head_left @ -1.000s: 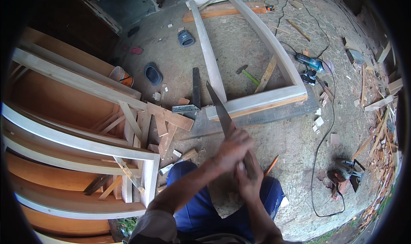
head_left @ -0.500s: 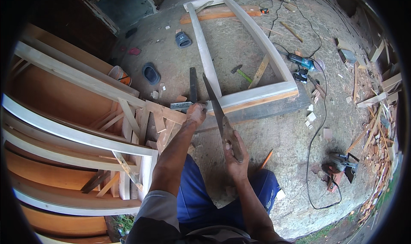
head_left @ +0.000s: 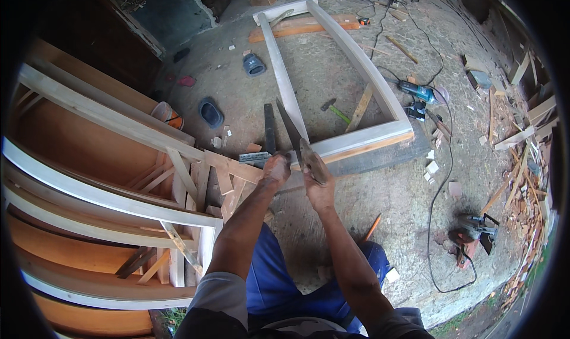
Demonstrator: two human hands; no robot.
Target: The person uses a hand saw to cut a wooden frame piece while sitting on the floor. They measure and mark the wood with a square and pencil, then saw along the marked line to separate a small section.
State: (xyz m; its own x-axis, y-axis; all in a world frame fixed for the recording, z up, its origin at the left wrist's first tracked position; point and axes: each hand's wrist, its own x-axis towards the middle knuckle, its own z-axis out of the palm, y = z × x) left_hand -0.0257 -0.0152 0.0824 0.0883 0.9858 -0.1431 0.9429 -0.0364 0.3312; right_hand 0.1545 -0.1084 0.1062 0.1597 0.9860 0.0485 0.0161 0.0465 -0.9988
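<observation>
My right hand (head_left: 320, 190) is closed round the wooden handle of a handsaw (head_left: 290, 123). The saw's blade points away from me, lying across the near left corner of a pale wooden frame (head_left: 356, 135). My left hand (head_left: 276, 168) is closed at the end of the frame's near rail, just left of the saw; its fingertips are partly hidden. Just beyond my left hand lie a dark flat strip (head_left: 269, 128) and a light, ruler-like piece (head_left: 254, 158). Inside the frame, a hammer (head_left: 337, 111) with a green handle rests on the floor.
Large wooden frames (head_left: 113, 187) are stacked on my left. An angle grinder (head_left: 423, 92) and a red-and-grey power tool (head_left: 468, 238) lie at right, with a cord (head_left: 431, 220) along the floor. Slippers (head_left: 210, 112), a pencil (head_left: 372, 226) and wood scraps (head_left: 522, 205) lie around.
My right hand has pushed forward, carrying the saw's handle up close to the frame and my left hand. My left hand stays at the rail's end. The view has shifted slightly.
</observation>
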